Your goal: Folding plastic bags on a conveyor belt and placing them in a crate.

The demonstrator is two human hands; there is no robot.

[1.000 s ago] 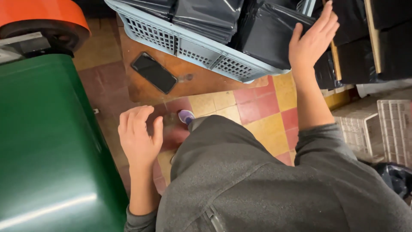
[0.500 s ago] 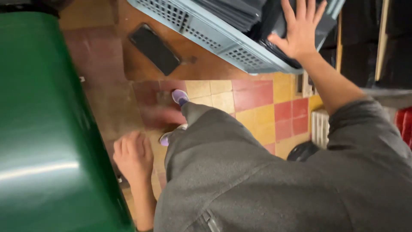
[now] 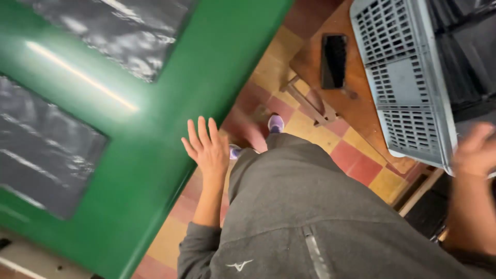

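Head view, looking straight down: the left hand [image 3: 209, 147] is open with fingers spread, empty, hovering mid-frame just beside the slanted edge of the green bin [image 3: 129, 129], which fills the left and upper left. Whether the fingertips touch that edge cannot be told. The right hand [image 3: 478, 150] sits at the right edge of the frame, blurred; it looks loosely open and rests at, or just over, the near rim of the grey crate [image 3: 403, 82], but a firm grip cannot be made out. The crate lies in the upper right on a wooden bench [image 3: 356, 111], its long axis running roughly top to bottom of the frame, so it stands up and left of the right hand, the nearer of the two. A dark phone [image 3: 335, 60] lies on the bench just left of the crate, also lengthwise top to bottom. Purple shoes [image 3: 275, 124] show on the tiled floor [image 3: 356, 155] between bin and bench.
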